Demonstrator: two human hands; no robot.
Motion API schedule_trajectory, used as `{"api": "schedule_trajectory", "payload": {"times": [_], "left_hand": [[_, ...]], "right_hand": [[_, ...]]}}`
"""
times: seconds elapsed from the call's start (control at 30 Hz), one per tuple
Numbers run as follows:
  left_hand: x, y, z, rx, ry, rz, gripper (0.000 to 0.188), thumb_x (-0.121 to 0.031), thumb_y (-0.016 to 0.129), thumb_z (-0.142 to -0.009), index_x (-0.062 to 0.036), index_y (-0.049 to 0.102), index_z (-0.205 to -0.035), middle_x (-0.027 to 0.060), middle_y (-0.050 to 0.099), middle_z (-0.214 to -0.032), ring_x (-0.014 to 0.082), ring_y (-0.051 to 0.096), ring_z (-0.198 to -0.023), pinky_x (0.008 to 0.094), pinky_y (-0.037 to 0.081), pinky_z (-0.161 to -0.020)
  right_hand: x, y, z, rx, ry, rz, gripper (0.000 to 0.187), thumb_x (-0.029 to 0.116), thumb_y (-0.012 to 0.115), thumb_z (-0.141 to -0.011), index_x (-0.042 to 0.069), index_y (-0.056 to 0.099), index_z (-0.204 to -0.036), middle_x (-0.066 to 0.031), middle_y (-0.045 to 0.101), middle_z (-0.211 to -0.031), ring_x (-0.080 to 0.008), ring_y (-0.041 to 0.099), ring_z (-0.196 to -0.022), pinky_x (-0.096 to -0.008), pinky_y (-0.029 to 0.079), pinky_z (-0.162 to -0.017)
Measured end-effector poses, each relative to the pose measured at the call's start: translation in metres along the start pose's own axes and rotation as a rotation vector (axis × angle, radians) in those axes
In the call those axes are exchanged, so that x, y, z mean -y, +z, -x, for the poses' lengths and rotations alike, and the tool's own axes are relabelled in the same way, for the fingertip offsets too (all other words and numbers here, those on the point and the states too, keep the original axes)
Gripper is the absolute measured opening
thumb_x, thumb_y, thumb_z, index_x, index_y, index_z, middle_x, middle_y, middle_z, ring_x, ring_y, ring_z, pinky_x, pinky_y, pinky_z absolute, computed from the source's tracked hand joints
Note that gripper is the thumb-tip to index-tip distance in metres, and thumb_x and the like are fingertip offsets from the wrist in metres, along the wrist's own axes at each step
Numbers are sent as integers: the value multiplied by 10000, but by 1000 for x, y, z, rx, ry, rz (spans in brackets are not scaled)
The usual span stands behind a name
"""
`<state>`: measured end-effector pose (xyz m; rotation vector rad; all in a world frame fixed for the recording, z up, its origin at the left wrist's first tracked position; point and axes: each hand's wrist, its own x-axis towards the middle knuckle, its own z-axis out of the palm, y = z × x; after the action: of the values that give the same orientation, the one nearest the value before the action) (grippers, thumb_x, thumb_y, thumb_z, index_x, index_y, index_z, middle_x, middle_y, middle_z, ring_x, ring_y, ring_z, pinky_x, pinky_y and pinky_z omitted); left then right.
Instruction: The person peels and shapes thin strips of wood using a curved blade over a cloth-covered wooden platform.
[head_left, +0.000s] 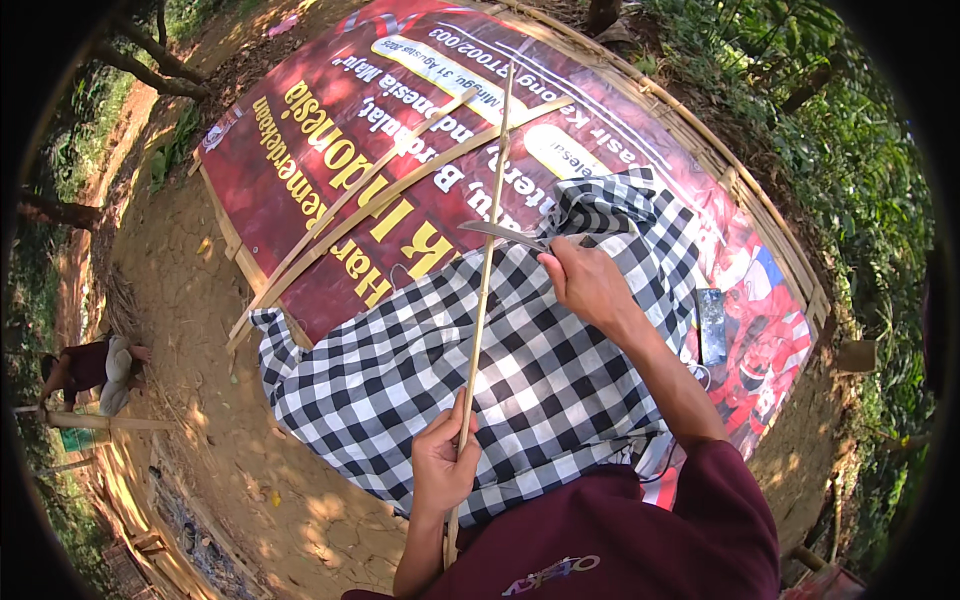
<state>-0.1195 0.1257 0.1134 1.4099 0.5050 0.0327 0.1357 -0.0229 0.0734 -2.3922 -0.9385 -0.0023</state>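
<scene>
My left hand (pixel 445 458) is wrapped round the lower part of a long, thin bamboo strip (pixel 478 345), which runs up and away from my body. In my right hand (pixel 592 285) is a knife with a slightly curved blade (pixel 505 235); its handle is mostly hidden by my fingers. The blade lies across the strip, well above my left hand. Over my lap and in front of me spreads a black-and-white checkered cloth (pixel 385 350). Two more bamboo strips (pixel 400 188) rest at a slant on the red banner (pixel 255 200) beyond it.
Bamboo poles (pixel 690 115) edge the banner's far right side. A dark rectangular object (pixel 712 325) lies right of the cloth. At far left, another person (pixel 92 372) is near a bamboo pole (pixel 105 422). Split bamboo (pixel 130 500) lies lower left; bushes (pixel 860 170) stand at right.
</scene>
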Motion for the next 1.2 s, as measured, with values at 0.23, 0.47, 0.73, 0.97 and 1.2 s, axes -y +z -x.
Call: {"api": "schedule_trajectory", "payload": {"times": [0.23, 0.47, 0.73, 0.97, 1.2], "left_hand": [[-15, -1, 5, 32, -64, 125, 573, 156, 454, -841, 49, 417, -1403, 35, 496, -974, 28, 456, -579, 172, 386, -462], [-9, 1, 8, -5, -81, 117, 593, 180, 436, -836, 37, 414, -1411, 58, 516, -1004, 31, 413, -573, 175, 328, -430], [-7, -2, 7, 7, -90, 118, 570, 153, 464, -839, 59, 414, -1399, 48, 512, -989, 36, 476, -585, 177, 396, -457], [-18, -1, 17, 48, -74, 97, 611, 184, 448, -822, 44, 399, -1414, 63, 519, -1007, 30, 470, -574, 179, 397, -450], [-24, -6, 12, 12, -81, 112, 634, 188, 445, -815, 16, 402, -1424, 58, 524, -994, 29, 458, -577, 176, 385, -439]], "right_hand": [[-1, 2, -19, -93, -11, 74, 358, 365, 483, -984, 36, 496, -844, -144, 578, -609, -352, 617, -568, -460, 481, -478], [53, -3, 18, 243, -314, -1, 367, 396, 494, -973, 55, 472, -838, -128, 576, -654, -356, 616, -556, -458, 492, -490], [14, 11, -18, 100, -267, 39, 391, 422, 447, -985, 47, 474, -875, -138, 597, -691, -377, 623, -594, -481, 495, -510], [-43, 9, -55, -7, 59, 118, 404, 418, 475, -975, 34, 492, -851, -158, 601, -633, -368, 622, -566, -468, 488, -485], [-11, 7, -33, 26, -559, 118, 431, 468, 470, -961, 55, 472, -837, -151, 588, -633, -342, 632, -566, -450, 491, -488]]}}
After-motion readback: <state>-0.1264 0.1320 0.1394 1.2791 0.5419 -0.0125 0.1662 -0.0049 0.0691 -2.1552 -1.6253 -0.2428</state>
